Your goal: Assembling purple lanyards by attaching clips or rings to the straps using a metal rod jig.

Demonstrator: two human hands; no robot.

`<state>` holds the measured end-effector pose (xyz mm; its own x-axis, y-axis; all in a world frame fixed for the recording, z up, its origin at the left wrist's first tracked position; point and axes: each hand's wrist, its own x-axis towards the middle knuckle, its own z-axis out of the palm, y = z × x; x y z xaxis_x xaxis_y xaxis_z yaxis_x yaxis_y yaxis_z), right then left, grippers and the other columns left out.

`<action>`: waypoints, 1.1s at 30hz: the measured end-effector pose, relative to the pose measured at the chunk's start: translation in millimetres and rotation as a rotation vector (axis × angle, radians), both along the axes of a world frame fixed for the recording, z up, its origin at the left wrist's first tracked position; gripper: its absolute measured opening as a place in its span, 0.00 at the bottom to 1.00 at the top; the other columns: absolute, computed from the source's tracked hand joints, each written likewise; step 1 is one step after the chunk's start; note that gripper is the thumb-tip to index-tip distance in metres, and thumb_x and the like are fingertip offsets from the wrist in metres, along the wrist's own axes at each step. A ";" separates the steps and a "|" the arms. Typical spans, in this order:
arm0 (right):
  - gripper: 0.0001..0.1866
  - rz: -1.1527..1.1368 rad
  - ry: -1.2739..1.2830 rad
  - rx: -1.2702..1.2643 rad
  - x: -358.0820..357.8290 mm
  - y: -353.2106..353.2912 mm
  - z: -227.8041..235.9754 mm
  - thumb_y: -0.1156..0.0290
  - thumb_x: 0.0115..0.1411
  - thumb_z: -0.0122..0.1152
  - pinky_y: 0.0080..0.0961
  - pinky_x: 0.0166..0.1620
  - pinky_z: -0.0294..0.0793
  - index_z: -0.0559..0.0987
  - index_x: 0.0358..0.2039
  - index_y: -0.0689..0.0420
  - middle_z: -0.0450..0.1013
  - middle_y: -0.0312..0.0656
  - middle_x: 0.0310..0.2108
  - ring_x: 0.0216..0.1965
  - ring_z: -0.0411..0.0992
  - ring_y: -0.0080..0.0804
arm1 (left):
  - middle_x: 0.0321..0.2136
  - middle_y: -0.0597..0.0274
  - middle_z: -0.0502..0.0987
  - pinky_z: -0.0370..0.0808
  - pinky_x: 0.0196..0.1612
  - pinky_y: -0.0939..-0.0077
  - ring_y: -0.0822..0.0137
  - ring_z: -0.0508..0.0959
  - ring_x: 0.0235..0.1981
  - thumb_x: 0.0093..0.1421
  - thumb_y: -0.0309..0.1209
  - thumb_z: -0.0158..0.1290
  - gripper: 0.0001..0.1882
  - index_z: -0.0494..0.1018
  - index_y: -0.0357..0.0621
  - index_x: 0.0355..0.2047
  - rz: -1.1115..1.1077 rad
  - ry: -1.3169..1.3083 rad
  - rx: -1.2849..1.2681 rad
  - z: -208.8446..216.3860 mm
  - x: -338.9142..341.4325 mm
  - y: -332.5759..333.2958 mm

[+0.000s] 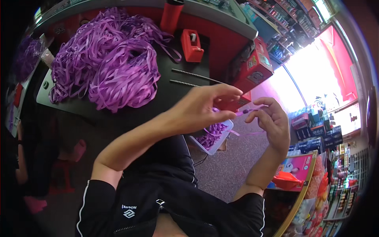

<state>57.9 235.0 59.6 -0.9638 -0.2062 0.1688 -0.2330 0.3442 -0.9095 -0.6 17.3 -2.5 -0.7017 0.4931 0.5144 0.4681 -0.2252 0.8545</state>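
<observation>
My right hand [274,120] is curled, with a thin purple ribbon [246,111] pinched at its fingers; a darker purple lump, perhaps a knot, shows on it. My left hand [199,106] is just left of it, thumb and forefinger spread wide; the ribbon's near end runs up to the left thumb tip. The left hand's other fingers are partly hidden. Lower down, another stretch of ribbon trails from the right hand toward a white plastic tub [218,147], which holds purple ribbon pieces [212,136] and sits below my hands.
A big heap of purple ribbon [126,75] covers the dark tabletop's [167,100] left side. Two thin twisted metal rods [193,74] jut from its right edge, by a red tape dispenser [192,46] and red cylinder [171,17]. Stocked shelves [343,185] line the right. Another person sits left.
</observation>
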 end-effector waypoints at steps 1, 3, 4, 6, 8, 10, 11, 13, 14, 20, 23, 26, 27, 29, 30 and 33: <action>0.14 0.008 0.028 -0.048 0.9 -0.9 3.1 0.75 0.60 0.52 0.09 0.27 0.60 0.72 0.47 0.64 0.77 0.40 0.27 0.23 0.67 0.12 | 0.42 0.59 0.78 0.71 0.49 0.74 0.70 0.76 0.46 0.54 0.28 0.60 0.20 0.73 0.42 0.48 -0.061 -0.039 0.016 -3.3 -2.2 14.1; 0.14 -0.033 -0.036 -0.098 20.8 15.8 -8.7 0.75 0.61 0.51 0.10 0.27 0.60 0.72 0.46 0.64 0.77 0.39 0.27 0.23 0.65 0.11 | 0.39 0.61 0.79 0.73 0.46 0.76 0.72 0.77 0.42 0.54 0.27 0.60 0.17 0.75 0.39 0.45 -0.196 -0.179 0.003 -17.1 9.9 44.2; 0.13 -0.051 -0.065 -0.123 30.1 23.9 -14.1 0.75 0.61 0.51 0.10 0.26 0.59 0.72 0.46 0.64 0.77 0.39 0.26 0.22 0.64 0.11 | 0.38 0.61 0.79 0.73 0.45 0.77 0.73 0.77 0.40 0.54 0.26 0.60 0.16 0.75 0.37 0.44 -0.252 -0.244 -0.031 -22.8 15.1 51.1; 0.14 -0.119 -0.028 -0.098 42.4 44.0 -22.7 0.74 0.61 0.50 0.08 0.23 0.55 0.71 0.47 0.64 0.77 0.43 0.26 0.18 0.59 0.10 | 0.36 0.62 0.80 0.73 0.43 0.78 0.74 0.77 0.36 0.55 0.25 0.59 0.13 0.76 0.35 0.41 -0.381 -0.331 -0.104 -21.4 13.2 61.8; 0.15 -0.155 -0.012 -0.043 51.3 64.1 -32.8 0.73 0.62 0.49 0.09 0.24 0.56 0.72 0.47 0.64 0.77 0.46 0.26 0.18 0.59 0.11 | 0.32 0.62 0.80 0.73 0.42 0.80 0.75 0.77 0.35 0.55 0.25 0.58 0.11 0.76 0.34 0.38 -0.421 -0.344 -0.118 -15.7 7.1 71.6; 0.15 -0.164 -0.017 0.043 57.8 82.9 -44.0 0.72 0.62 0.49 0.11 0.27 0.62 0.72 0.48 0.66 0.78 0.46 0.28 0.21 0.65 0.15 | 0.31 0.62 0.79 0.73 0.42 0.81 0.76 0.77 0.35 0.55 0.24 0.58 0.10 0.76 0.34 0.37 -0.469 -0.388 -0.138 -10.7 -3.7 85.5; 0.15 -0.180 0.019 -0.015 56.5 87.2 -53.6 0.72 0.63 0.49 0.13 0.29 0.64 0.73 0.48 0.66 0.78 0.46 0.28 0.23 0.66 0.17 | 0.30 0.62 0.79 0.73 0.41 0.81 0.76 0.77 0.34 0.56 0.25 0.58 0.11 0.76 0.34 0.38 -0.477 -0.321 -0.170 -10.0 -9.7 93.8; 0.15 -0.211 0.092 -0.129 50.8 91.1 -70.5 0.70 0.64 0.50 0.17 0.33 0.68 0.75 0.46 0.67 0.78 0.45 0.30 0.27 0.70 0.21 | 0.30 0.62 0.79 0.73 0.40 0.81 0.77 0.77 0.33 0.56 0.25 0.57 0.11 0.75 0.33 0.39 -0.517 -0.184 -0.310 -3.0 -22.2 112.5; 0.15 -0.228 0.063 -0.146 48.4 94.6 -74.4 0.70 0.63 0.51 0.18 0.34 0.69 0.75 0.45 0.67 0.77 0.44 0.30 0.28 0.70 0.20 | 0.29 0.62 0.78 0.73 0.40 0.81 0.77 0.76 0.32 0.56 0.25 0.57 0.11 0.75 0.33 0.39 -0.534 -0.120 -0.378 -2.2 -28.3 121.2; 0.12 -0.506 -0.038 -0.224 24.4 122.1 -111.5 0.70 0.62 0.56 0.16 0.34 0.69 0.79 0.38 0.66 0.75 0.37 0.27 0.29 0.70 0.19 | 0.32 0.61 0.78 0.73 0.40 0.81 0.76 0.76 0.35 0.57 0.27 0.55 0.11 0.75 0.35 0.39 -0.723 -0.047 -0.521 -12.5 -85.3 172.4; 0.11 -0.597 -0.015 -0.303 -11.7 119.0 -132.9 0.70 0.62 0.56 0.14 0.29 0.65 0.79 0.37 0.65 0.72 0.34 0.24 0.25 0.67 0.19 | 0.33 0.62 0.79 0.72 0.43 0.79 0.74 0.76 0.36 0.58 0.27 0.55 0.09 0.75 0.36 0.38 -0.703 0.035 -0.583 -22.4 -130.5 183.4; 0.10 -0.575 0.021 -0.216 -66.6 100.9 -151.8 0.69 0.60 0.59 0.13 0.29 0.66 0.81 0.34 0.64 0.74 0.33 0.25 0.25 0.68 0.15 | 0.31 0.64 0.79 0.71 0.43 0.78 0.73 0.76 0.36 0.57 0.29 0.55 0.10 0.76 0.36 0.37 -0.580 0.082 -0.618 -41.1 -175.0 165.7; 0.10 -0.519 0.006 -0.306 -83.5 104.5 -167.6 0.69 0.60 0.59 0.12 0.29 0.64 0.81 0.34 0.63 0.74 0.32 0.25 0.25 0.67 0.14 | 0.30 0.64 0.78 0.71 0.42 0.77 0.73 0.76 0.35 0.56 0.29 0.54 0.10 0.76 0.36 0.36 -0.513 0.110 -0.697 -42.0 -180.7 164.2; 0.09 -0.381 -0.026 -0.492 -118.3 105.0 -203.9 0.69 0.60 0.59 0.11 0.27 0.62 0.81 0.34 0.62 0.74 0.31 0.24 0.23 0.65 0.12 | 0.29 0.64 0.78 0.71 0.40 0.76 0.72 0.76 0.34 0.56 0.29 0.54 0.10 0.76 0.37 0.36 -0.353 0.161 -0.860 -41.2 -191.1 150.6; 0.10 -0.323 -0.061 -0.567 -126.8 98.8 -210.9 0.68 0.60 0.59 0.09 0.26 0.59 0.81 0.34 0.62 0.74 0.31 0.24 0.22 0.64 0.11 | 0.29 0.64 0.78 0.71 0.40 0.76 0.72 0.76 0.34 0.55 0.29 0.53 0.10 0.76 0.37 0.36 -0.342 0.122 -0.876 -41.9 -193.8 143.9; 0.10 -0.232 -0.092 -0.620 -140.2 73.5 -231.4 0.69 0.61 0.59 0.09 0.27 0.61 0.81 0.34 0.63 0.74 0.32 0.23 0.22 0.65 0.12 | 0.28 0.61 0.78 0.72 0.39 0.75 0.68 0.77 0.34 0.54 0.28 0.53 0.11 0.75 0.37 0.38 -0.268 0.085 -0.925 -54.4 -203.5 117.4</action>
